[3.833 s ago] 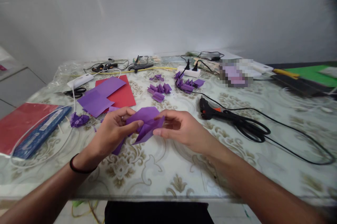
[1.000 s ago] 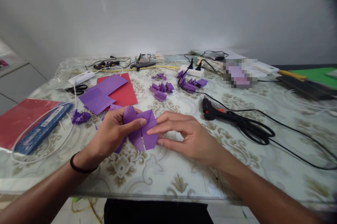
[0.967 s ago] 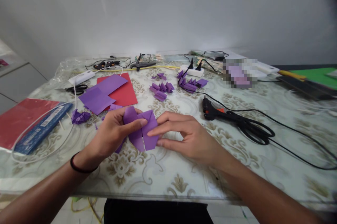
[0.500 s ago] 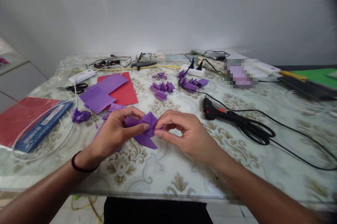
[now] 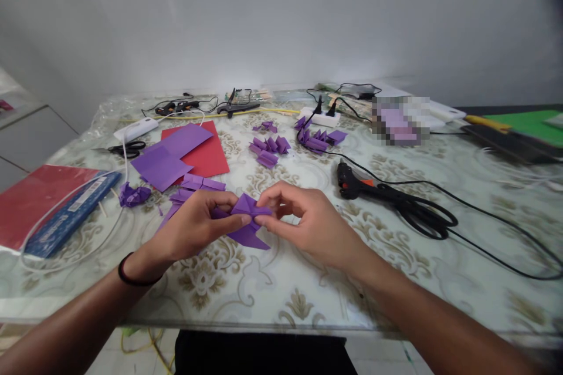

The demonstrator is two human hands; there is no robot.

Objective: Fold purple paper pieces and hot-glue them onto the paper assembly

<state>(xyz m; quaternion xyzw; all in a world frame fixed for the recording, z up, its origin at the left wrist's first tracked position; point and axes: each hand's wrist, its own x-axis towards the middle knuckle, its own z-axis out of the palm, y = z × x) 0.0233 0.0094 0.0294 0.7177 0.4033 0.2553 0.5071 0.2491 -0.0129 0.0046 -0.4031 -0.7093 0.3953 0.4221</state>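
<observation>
A partly folded piece of purple paper (image 5: 246,236) is held between my two hands above the front middle of the table. My left hand (image 5: 197,225) pinches its left side, thumb on top. At the right edge, the thumb and fingers of my right hand (image 5: 303,216) pinch a narrow folded strip of it. Behind my left hand lie several folded purple pieces (image 5: 203,182), partly hidden. Flat purple sheets (image 5: 160,166) rest on red paper (image 5: 213,155) farther back, and a crumpled purple piece (image 5: 134,194) is to the left.
Folded purple pieces (image 5: 269,149) lie at the centre back, near a white power strip (image 5: 321,117). A black glue gun (image 5: 352,181) with coiled cord is on the right. Scissors (image 5: 127,148), a red-and-blue packet (image 5: 65,210) and a white cable (image 5: 79,263) are on the left.
The top flap of the purple paper has tilted lower, and a narrow strip now points right into my right fingers. Both hands stay in nearly the same place.
</observation>
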